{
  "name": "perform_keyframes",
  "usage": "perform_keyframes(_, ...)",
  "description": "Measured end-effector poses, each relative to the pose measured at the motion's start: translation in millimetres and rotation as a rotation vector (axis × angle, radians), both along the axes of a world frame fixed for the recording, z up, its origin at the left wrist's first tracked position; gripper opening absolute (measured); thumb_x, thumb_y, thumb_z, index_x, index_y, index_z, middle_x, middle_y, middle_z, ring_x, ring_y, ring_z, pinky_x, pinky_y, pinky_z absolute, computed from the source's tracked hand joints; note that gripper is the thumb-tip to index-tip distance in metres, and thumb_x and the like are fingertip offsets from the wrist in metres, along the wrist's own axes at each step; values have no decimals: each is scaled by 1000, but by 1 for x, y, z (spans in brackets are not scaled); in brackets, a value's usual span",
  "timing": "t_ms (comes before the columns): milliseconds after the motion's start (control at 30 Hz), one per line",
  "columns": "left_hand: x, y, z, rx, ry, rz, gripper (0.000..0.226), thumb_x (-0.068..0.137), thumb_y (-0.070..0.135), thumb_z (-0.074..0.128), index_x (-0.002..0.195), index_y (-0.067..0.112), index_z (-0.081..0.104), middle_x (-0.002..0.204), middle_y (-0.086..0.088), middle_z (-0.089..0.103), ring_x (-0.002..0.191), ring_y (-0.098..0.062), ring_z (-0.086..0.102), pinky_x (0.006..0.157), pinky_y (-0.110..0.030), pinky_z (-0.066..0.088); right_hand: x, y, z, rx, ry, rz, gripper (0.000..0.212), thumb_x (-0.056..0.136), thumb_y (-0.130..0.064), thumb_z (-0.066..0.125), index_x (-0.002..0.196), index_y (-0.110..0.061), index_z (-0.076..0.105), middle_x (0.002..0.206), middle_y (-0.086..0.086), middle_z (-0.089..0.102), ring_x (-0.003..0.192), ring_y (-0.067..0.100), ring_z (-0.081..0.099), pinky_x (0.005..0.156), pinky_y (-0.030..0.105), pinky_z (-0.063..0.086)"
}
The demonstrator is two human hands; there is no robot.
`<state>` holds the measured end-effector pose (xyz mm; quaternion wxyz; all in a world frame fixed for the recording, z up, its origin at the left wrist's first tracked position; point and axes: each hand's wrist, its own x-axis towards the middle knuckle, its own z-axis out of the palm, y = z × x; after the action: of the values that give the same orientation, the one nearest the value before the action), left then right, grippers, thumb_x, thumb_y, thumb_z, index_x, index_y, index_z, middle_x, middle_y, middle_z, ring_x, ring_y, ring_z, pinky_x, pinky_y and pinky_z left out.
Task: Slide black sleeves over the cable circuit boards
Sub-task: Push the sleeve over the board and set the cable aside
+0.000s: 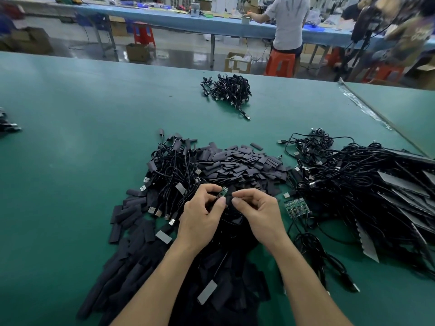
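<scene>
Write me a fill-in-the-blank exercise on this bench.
The left hand pinches a small ____ circuit board.
A panel of boards lies to the ____ of the right hand.
The sleeves heaped beyond both hands are ____.
Missing: green; right; black.
</scene>
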<state>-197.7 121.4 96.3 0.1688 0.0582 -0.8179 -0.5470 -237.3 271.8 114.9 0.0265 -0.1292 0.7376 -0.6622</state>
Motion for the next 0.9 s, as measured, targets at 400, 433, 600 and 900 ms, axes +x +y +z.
perform_keyframes(400,-1,-2,0,109,6,-3,28,88,15,74,100,39,63,83,12,72,70,-11,69,66,-33,58,0,3,-15,263,106,-13,31,76,-17,85,101,-32,75,80,-9,73,74,10,67,72,30,58)
perform_keyframes(433,-1,-2,0,106,5,-1,28,89,17,74,99,40,63,85,13,72,71,-10,70,67,-32,59,1,2,-15,296,134,-26,31,76,-17,85,102,-31,75,79,-11,72,71,8,66,69,26,56)
perform_keyframes(600,-1,-1,2,138,18,-8,25,95,13,65,95,37,69,86,17,74,79,-2,70,71,-17,53,2,6,-13,275,151,-102,28,76,-18,86,100,-30,77,84,-15,74,77,3,69,73,21,56)
perform_keyframes(900,-1,-5,-3,67,16,-64,27,98,11,61,101,34,75,84,24,71,78,3,65,74,-13,47,-4,21,-9,201,34,-80,26,74,-18,87,87,-38,76,85,-15,76,81,5,73,82,34,59)
